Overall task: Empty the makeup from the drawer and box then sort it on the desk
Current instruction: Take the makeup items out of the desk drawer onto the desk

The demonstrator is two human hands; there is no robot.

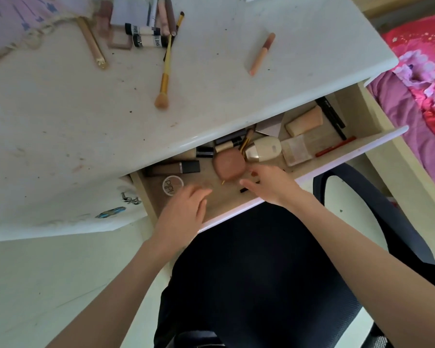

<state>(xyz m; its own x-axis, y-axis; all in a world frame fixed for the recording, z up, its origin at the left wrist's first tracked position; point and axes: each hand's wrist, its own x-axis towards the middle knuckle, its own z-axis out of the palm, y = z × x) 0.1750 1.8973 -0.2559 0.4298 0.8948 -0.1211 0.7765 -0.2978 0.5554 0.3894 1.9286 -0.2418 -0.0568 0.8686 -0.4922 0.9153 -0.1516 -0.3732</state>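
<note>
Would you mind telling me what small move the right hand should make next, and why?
Probably close the right hand on the terracotta compact and lift it to the desk: the open fingers hover just beside it, holding nothing, and the drawer still holds plenty of makeup.

In the open drawer [377, 121], a round compact [172, 185] bears white letters that look like "pipl". A black pencil [330, 113] at the drawer's back and 2 black-and-white tubes [146, 36] on the worktop [211, 71] carry print too blurred to read.
</note>
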